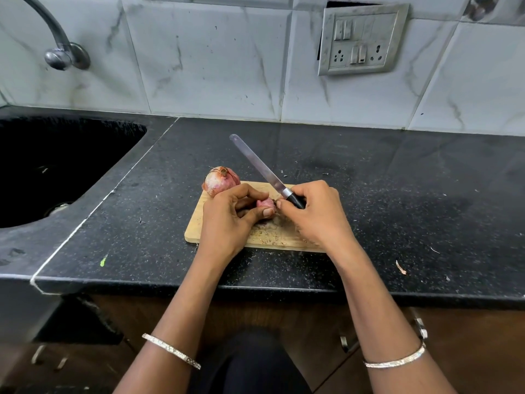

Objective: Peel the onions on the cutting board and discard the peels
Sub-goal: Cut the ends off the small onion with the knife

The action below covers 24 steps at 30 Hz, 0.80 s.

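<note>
Your left hand is closed round a small onion just above the cutting board. Your right hand grips the knife handle while pinching skin at the onion's end. Risk: blade sticks up and away, so a hard tug could swing it. The second onion sits at the board's far edge, could roll onto the desk.

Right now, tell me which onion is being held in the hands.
The smaller onion, gripped by the left hand beside the right hand holding the knife. The bigger onion sits untouched on the board's far-left corner.
</note>
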Each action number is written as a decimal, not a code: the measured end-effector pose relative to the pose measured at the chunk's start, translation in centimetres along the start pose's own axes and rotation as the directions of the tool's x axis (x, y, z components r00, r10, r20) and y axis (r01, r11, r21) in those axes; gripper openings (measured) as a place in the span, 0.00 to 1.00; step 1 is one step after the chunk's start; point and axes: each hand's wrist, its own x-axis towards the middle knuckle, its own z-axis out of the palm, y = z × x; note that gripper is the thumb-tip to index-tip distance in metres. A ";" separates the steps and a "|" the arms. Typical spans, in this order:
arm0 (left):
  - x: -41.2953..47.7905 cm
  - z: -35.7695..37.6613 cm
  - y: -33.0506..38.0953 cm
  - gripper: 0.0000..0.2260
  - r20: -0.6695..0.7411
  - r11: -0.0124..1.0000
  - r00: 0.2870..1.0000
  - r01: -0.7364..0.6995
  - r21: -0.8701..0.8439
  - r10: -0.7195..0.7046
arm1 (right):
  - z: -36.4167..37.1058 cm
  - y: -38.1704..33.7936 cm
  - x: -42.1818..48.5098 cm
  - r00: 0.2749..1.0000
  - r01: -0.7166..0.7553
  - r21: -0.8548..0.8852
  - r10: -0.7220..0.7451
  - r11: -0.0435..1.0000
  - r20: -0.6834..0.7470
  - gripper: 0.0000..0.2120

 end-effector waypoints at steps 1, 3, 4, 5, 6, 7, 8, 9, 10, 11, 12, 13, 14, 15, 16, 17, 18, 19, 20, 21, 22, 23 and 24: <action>0.0 0.0 0.0 0.08 0.001 1.000 1.000 0.001 0.001 -0.001 | -0.1 0.2 0.1 1.000 0.011 0.018 -0.011 1.000 0.012 0.10; 0.0 0.0 0.0 0.08 0.003 1.000 1.000 -0.001 0.004 0.001 | -0.3 0.6 0.3 0.999 0.031 0.046 -0.032 0.998 0.035 0.09; 0.0 0.0 0.0 0.08 0.003 1.000 1.000 -0.004 0.005 0.004 | -0.4 0.7 0.4 0.998 0.038 0.055 -0.040 0.998 0.046 0.08; 0.0 0.0 0.0 0.08 0.003 1.000 1.000 -0.007 0.008 0.007 | -0.5 0.8 0.4 0.997 0.045 0.063 -0.048 0.997 0.052 0.08; 0.0 0.0 -0.1 0.09 0.003 1.000 1.000 -0.008 0.010 0.008 | -0.5 0.9 0.5 0.997 0.051 0.068 -0.055 0.996 0.054 0.08; 0.0 0.0 -0.1 0.09 0.004 1.000 1.000 -0.008 0.012 0.008 | -0.5 0.9 0.5 0.997 0.055 0.066 -0.058 0.996 0.050 0.09; 0.1 0.0 -0.2 0.09 0.007 1.000 1.000 -0.008 0.011 0.008 | -0.3 1.0 0.5 0.997 0.056 0.055 -0.059 0.997 0.040 0.10; 0.1 0.0 -0.3 0.09 0.011 1.000 1.000 -0.009 0.010 0.009 | -0.1 1.0 0.5 0.998 0.057 0.035 -0.058 0.998 0.026 0.11; 0.1 0.0 -0.3 0.09 0.016 1.000 1.000 -0.011 0.009 0.011 | 0.1 1.0 0.5 0.998 0.057 0.007 -0.057 0.998 0.012 0.12; 0.1 0.0 -0.3 0.09 0.021 1.000 1.000 -0.013 0.010 0.013 | 0.3 1.0 0.5 0.998 0.059 -0.023 -0.059 0.998 -0.001 0.13; 0.1 0.1 -0.4 0.09 0.026 1.000 1.000 -0.015 0.013 0.015 | 0.6 1.0 0.5 0.998 0.061 -0.052 -0.061 0.997 -0.010 0.12; 0.2 0.2 -0.4 0.08 0.030 1.000 0.999 -0.018 0.018 0.018 | 0.7 1.1 0.5 0.998 0.061 -0.078 -0.062 0.995 -0.015 0.11; 0.2 0.2 -0.4 0.08 0.033 0.999 0.999 -0.023 0.025 0.022 | 0.9 1.1 0.5 0.998 0.057 -0.094 -0.059 0.994 -0.018 0.10; 0.2 0.2 -0.4 0.08 0.034 0.999 0.999 -0.030 0.036 0.029 | 1.0 1.1 0.6 0.998 0.052 -0.102 -0.054 0.993 -0.023 0.09; 0.2 0.2 -0.4 0.08 0.037 0.998 0.999 -0.037 0.047 0.035 | 1.1 1.1 0.6 0.998 0.043 -0.109 -0.047 0.993 -0.034 0.09; 0.1 0.2 -0.5 0.09 0.043 0.997 0.998 -0.044 0.059 0.042 | 1.2 1.1 0.6 0.998 0.031 -0.118 -0.038 0.993 -0.052 0.10; 0.1 0.2 -0.5 0.11 0.051 0.996 0.998 -0.050 0.075 0.046 | 1.2 1.1 0.7 0.997 0.016 -0.127 -0.026 0.992 -0.074 0.11; 0.1 0.2 -0.5 0.13 0.060 0.994 0.997 -0.057 0.096 0.051 | 1.2 1.1 0.7 0.995 -0.003 -0.130 -0.009 0.991 -0.095 0.12; 0.0 0.2 -0.6 0.14 0.068 0.991 0.996 -0.063 0.118 0.056 | 1.1 1.1 0.8 0.994 -0.021 -0.120 0.008 0.993 -0.108 0.13; 0.0 0.2 -0.5 0.15 0.075 0.989 0.995 -0.068 0.133 0.059 | 1.0 1.2 0.8 0.994 -0.031 -0.100 0.020 0.995 -0.109 0.13; 0.0 0.2 -0.6 0.15 0.079 0.988 0.995 -0.071 0.136 0.060 | 0.9 1.2 0.9 0.995 -0.032 -0.076 0.024 0.997 -0.099 0.14; 0.0 0.2 -0.5 0.16 0.083 0.989 0.995 -0.070 0.131 0.060 | 0.7 1.2 0.8 0.996 -0.031 -0.053 0.026 0.998 -0.084 0.15; 0.0 0.2 -0.5 0.16 0.086 0.989 0.995 -0.070 0.130 0.059 | 0.6 1.1 0.8 0.997 -0.030 -0.035 0.027 0.999 -0.071 0.15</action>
